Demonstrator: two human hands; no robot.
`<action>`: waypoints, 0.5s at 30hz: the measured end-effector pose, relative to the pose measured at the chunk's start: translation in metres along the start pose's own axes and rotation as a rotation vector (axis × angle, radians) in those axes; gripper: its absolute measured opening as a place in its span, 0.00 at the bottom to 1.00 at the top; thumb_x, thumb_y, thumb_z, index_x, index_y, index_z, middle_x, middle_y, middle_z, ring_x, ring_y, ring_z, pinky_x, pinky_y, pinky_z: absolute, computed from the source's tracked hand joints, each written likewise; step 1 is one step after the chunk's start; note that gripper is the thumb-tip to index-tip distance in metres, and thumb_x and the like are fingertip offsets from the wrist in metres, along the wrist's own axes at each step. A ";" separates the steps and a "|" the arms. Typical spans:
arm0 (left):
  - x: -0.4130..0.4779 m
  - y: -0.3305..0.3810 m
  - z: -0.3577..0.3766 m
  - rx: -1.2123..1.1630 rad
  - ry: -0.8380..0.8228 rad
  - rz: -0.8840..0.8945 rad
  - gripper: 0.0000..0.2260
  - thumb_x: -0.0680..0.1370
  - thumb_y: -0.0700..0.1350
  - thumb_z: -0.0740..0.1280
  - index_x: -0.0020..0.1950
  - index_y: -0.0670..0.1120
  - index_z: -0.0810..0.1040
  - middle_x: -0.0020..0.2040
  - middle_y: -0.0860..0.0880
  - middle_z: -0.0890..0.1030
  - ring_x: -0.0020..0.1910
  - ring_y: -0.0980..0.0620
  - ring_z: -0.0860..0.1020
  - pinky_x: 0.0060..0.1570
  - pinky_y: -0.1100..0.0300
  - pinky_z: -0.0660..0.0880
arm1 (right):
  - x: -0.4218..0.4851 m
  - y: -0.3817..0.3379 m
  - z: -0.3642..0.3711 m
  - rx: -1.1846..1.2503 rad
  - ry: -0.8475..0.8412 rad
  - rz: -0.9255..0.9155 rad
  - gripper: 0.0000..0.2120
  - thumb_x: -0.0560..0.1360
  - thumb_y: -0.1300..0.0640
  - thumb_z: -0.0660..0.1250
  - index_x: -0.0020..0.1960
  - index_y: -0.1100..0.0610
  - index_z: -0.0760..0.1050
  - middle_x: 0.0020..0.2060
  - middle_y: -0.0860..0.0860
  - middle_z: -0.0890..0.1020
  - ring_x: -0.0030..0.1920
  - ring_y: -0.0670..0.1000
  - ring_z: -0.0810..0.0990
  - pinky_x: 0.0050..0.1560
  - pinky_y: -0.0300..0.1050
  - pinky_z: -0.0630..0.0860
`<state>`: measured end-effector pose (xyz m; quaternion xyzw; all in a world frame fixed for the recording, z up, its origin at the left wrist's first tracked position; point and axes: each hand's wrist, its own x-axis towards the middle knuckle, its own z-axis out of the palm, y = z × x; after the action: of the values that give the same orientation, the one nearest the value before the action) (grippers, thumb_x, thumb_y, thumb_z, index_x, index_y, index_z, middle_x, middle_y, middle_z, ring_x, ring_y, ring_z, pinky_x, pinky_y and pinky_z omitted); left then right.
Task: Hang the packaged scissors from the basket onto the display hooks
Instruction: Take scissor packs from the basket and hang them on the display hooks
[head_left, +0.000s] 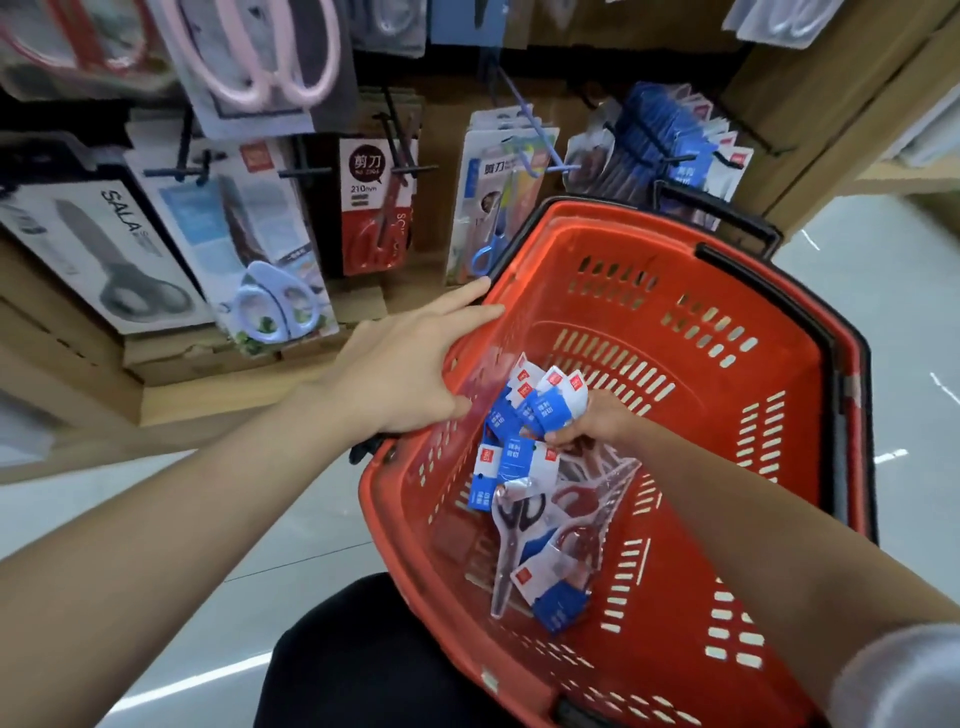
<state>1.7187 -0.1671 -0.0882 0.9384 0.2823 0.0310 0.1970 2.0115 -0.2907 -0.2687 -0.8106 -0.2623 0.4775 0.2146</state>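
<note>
Right hand (597, 421): centre frame, inside the red slotted plastic basket (675, 260), fingers curled round a bunch of blue-and-white carded packaged scissors (540, 405).
Left hand (410, 364): fingers straight, resting on the basket's left rim.
Loose packs (535, 525): lower in the basket.

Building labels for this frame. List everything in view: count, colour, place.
basket: one, red with black handles, below the display
packs: several, exact count unclear, blue-white cards, in basket
hung packs: many, mixed colours, on hooks
hooks: several, mostly black, one blue, on display
floor: pale grey, glossy, both sides of basket
knee: one, black trousers, bottom centre
left hand: flat on basket's left rim
right hand: inside basket, pinches a bunch of packs
</note>
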 end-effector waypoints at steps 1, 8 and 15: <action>0.000 0.001 0.001 -0.003 0.000 -0.002 0.45 0.71 0.54 0.77 0.81 0.68 0.55 0.81 0.73 0.46 0.69 0.55 0.75 0.55 0.50 0.78 | -0.003 -0.001 -0.003 0.019 0.020 0.000 0.23 0.60 0.64 0.86 0.53 0.60 0.85 0.47 0.52 0.88 0.50 0.51 0.86 0.48 0.41 0.81; -0.002 0.003 0.003 -0.028 0.001 -0.001 0.44 0.71 0.55 0.76 0.81 0.68 0.56 0.81 0.72 0.47 0.69 0.55 0.75 0.53 0.53 0.77 | -0.029 -0.042 -0.036 0.332 0.153 -0.136 0.22 0.61 0.63 0.84 0.53 0.60 0.85 0.43 0.52 0.88 0.40 0.49 0.86 0.44 0.44 0.80; -0.005 0.002 0.008 -0.116 -0.017 0.001 0.44 0.70 0.54 0.76 0.81 0.67 0.57 0.80 0.73 0.47 0.71 0.55 0.74 0.58 0.46 0.79 | -0.080 -0.084 -0.064 0.422 0.108 -0.331 0.17 0.67 0.67 0.80 0.54 0.57 0.85 0.50 0.52 0.88 0.52 0.51 0.87 0.59 0.48 0.81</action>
<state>1.7173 -0.1743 -0.0940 0.9257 0.2778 0.0394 0.2536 2.0171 -0.2830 -0.1371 -0.7182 -0.2741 0.4360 0.4678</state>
